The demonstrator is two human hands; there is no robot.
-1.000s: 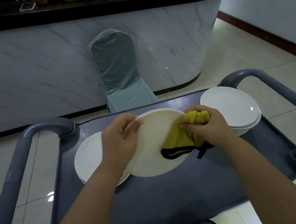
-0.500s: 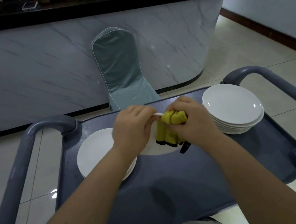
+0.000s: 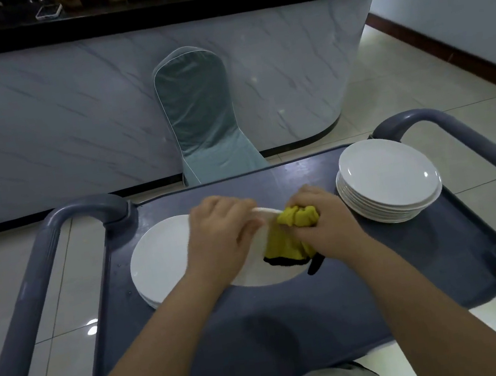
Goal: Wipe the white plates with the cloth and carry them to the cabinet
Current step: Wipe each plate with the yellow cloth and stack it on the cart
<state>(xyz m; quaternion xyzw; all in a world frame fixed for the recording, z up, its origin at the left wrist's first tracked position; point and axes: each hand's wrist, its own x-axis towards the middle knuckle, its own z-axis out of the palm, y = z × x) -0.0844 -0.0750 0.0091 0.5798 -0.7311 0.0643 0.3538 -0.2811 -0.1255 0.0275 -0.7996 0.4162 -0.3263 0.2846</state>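
My left hand grips the far rim of a white plate held tilted above the grey cart top. My right hand holds a bunched yellow cloth with a black edge against the plate's face. A low stack of white plates lies on the cart to the left, partly under the held plate. A taller stack of white plates stands at the cart's far right corner.
The cart has thick grey handles on the left and right. Beyond it stands a chair in a pale green cover against a marble-fronted counter with a black top. Tiled floor opens to the right.
The plate has tipped from facing me to a flatter, lower tilt. My right hand with the cloth has slid along the plate toward its far rim, close to my left hand.
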